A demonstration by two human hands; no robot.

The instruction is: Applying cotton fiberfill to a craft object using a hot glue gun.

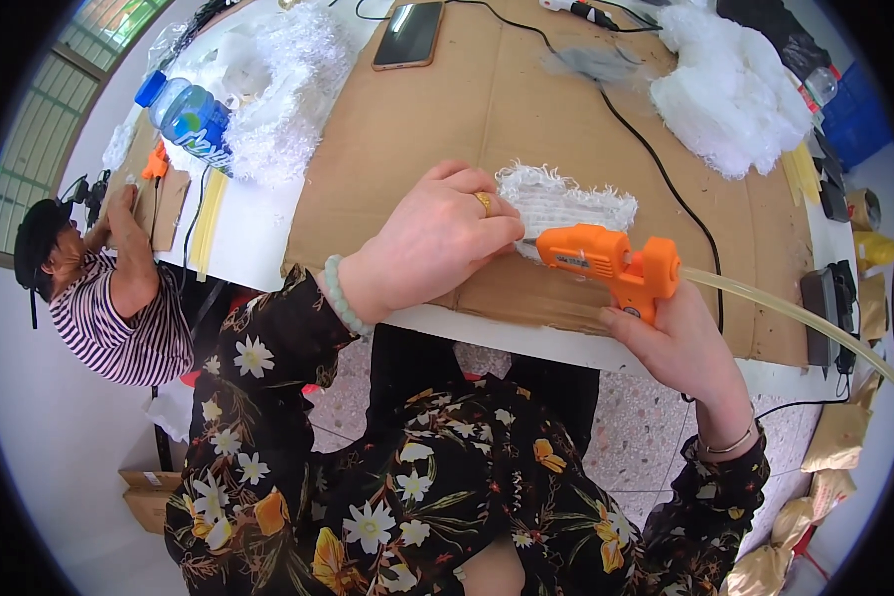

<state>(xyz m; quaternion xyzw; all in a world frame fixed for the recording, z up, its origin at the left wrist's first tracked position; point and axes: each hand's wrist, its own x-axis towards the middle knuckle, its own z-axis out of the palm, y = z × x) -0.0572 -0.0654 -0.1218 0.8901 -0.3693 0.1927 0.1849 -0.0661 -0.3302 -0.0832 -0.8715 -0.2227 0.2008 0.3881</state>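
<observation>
My right hand (680, 338) is wrapped round the grip of an orange hot glue gun (586, 250). A long translucent glue stick (795, 313) runs out of its back to the right. Its nozzle points left, close to the fingertips of my left hand (437, 233). Those fingers are closed at the left end of a white fringed piece of fabric (566, 204), pinching its edge; the fingertips are partly hidden. The fabric lies on a flat sheet of brown cardboard (397, 139), just behind the gun.
Fluffy white material is piled at the left (298, 89) and right (730, 94). A blue-capped bottle (189, 119) stands beside the left pile. A phone (408, 35) lies at the back. A black cable (656, 159) crosses the cardboard. A co-worker (119, 298) works at the far left.
</observation>
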